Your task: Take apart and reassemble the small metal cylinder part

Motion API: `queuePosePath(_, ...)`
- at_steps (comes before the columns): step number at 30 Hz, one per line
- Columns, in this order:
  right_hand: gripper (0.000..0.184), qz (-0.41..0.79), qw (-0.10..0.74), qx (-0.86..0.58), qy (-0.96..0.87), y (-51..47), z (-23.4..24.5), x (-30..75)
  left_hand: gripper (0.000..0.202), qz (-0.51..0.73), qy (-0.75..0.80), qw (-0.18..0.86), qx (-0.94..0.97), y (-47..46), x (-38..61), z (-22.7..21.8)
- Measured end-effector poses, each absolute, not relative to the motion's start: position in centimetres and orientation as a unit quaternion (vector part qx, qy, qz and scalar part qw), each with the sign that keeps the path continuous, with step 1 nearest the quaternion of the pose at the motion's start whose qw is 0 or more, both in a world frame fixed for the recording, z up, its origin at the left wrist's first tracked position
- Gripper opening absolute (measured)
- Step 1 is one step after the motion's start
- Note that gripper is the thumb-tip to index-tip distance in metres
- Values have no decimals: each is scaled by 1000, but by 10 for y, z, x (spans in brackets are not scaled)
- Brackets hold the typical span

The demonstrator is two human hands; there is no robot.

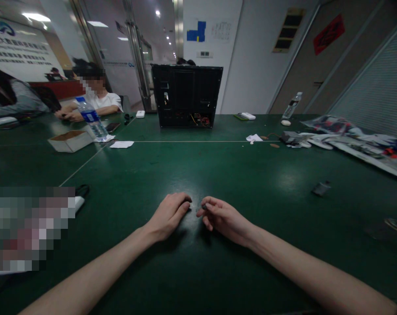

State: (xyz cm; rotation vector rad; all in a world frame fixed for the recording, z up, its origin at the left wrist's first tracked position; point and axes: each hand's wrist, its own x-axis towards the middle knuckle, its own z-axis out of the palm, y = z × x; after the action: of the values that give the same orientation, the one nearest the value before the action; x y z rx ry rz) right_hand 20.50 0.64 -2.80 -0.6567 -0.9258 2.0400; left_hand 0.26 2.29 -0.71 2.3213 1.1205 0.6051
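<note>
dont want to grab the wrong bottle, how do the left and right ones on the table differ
The left bottle has a blue cap; the right bottle has a pale cap. The left bottle wears a blue label, the right bottle a dark label. The left bottle looks larger in view than the right bottle. Both are see-through.

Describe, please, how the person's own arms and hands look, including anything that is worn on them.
The left hand and the right hand are ungloved. The left forearm and right forearm are bare and slim, tapering to the wrists, with no watch, bracelet or cable visible. Whether sleeves start higher up, I cannot tell.
</note>
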Motion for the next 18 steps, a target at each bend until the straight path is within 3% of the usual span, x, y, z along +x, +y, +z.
queuePosePath(18, 22, 797, 376, -270, -388, 4, -29, 209, 32, 226, 408, 234, 853, 23, 3, -6)
